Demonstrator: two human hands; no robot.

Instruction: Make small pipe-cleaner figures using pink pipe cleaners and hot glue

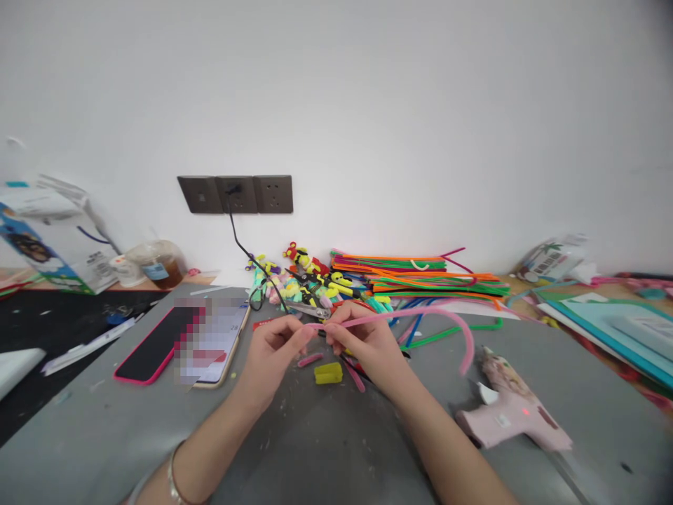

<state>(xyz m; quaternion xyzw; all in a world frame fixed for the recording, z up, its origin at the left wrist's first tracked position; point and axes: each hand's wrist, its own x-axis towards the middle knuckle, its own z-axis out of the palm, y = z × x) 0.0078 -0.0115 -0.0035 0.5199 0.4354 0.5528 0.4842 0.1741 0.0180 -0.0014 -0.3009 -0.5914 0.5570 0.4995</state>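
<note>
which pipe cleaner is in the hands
The long pink pipe cleaner, pinched between left hand and right hand, arching toward the glue gun; the rest lie untouched on the table.

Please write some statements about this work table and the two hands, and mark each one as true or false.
1. The left hand and the right hand both pinch one pink pipe cleaner. True.
2. The glue gun lies to the left of the hands. False: it lies on the table to their right.
3. A black cable is plugged into the wall socket. True.
4. The left hand holds the yellow block. False: it lies on the table, just in front of both hands.
</note>
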